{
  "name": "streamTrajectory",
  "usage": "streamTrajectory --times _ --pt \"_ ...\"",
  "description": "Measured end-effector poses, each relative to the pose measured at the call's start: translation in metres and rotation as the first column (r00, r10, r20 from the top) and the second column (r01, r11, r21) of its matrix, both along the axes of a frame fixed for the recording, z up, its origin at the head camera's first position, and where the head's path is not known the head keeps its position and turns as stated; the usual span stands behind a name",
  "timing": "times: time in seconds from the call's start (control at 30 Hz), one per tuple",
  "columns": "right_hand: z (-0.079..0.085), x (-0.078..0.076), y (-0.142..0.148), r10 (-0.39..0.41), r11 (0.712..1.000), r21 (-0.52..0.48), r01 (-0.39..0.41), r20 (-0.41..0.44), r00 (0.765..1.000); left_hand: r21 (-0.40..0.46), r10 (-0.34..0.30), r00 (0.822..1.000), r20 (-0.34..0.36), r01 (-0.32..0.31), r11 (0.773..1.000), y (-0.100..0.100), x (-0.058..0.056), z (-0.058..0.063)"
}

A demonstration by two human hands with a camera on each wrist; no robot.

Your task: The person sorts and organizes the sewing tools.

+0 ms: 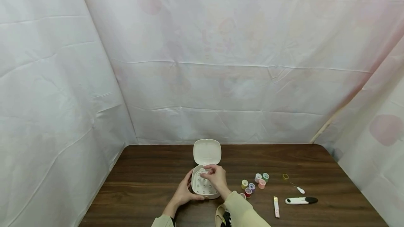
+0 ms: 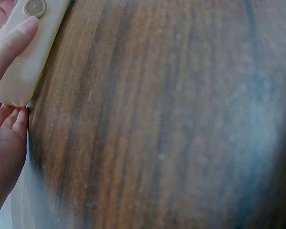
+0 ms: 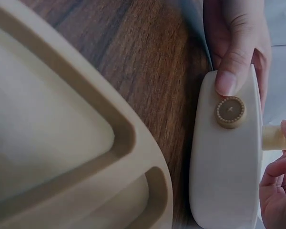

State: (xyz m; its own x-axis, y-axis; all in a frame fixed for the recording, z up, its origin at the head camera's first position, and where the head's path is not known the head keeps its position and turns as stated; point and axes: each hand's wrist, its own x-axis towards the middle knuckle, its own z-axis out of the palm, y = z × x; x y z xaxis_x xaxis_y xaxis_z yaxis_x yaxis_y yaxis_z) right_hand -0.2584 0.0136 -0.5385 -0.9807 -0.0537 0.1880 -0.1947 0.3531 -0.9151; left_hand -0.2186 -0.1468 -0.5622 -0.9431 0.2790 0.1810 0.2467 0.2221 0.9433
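Note:
A white sewing box [image 1: 212, 196] stands on the table with its lid [image 1: 207, 152] tipped back and rows of small pegs inside. My left hand [image 1: 184, 192] grips its left side, the thumb on the front near a round button-shaped clasp [image 3: 230, 112] and the fingers around the corner. Over the pegs at the back left of the box, my right hand [image 1: 217, 178] pinches a pale thread spool [image 3: 275, 138] between thumb and fingers. In the right wrist view the spool sticks out just beyond the box's rim.
Right of the box lie several colored thread spools [image 1: 262, 184], a yellow ring [image 1: 285, 177], a needle threader [image 1: 301, 190], a white-and-black seam ripper-like tool [image 1: 298, 201] and a narrow strip [image 1: 276, 207]. A beige compartment tray [image 3: 148, 157] sits near my right forearm, holding black items.

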Motion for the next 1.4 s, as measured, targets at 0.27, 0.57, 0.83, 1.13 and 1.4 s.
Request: streamTrajectory --times 0.27,0.57,0.83,1.13,1.4 --pt "-0.005 -0.003 -0.006 -0.007 1.000 0.000 0.007 0.023 1.000 -0.004 -0.004 1.000 -0.003 0.004 1.000 0.000 0.001 0.003" --pt "-0.014 -0.007 -0.012 0.010 0.999 0.041 -0.009 -0.046 0.999 -0.011 0.007 0.999 -0.032 -0.008 1.000 -0.003 -0.008 -0.020" --pt "-0.018 -0.005 -0.014 0.023 0.997 0.075 -0.018 -0.066 0.998 -0.009 0.004 0.999 -0.047 -0.004 1.000 -0.003 -0.010 -0.025" --pt "-0.025 -0.005 -0.014 0.046 0.997 0.058 -0.042 -0.065 0.997 0.012 -0.016 1.000 -0.023 0.016 1.000 0.001 0.001 0.003" --pt "-0.026 -0.005 -0.014 0.053 0.997 0.058 -0.051 -0.044 0.998 0.015 -0.022 1.000 -0.020 0.022 1.000 0.000 0.000 0.002"
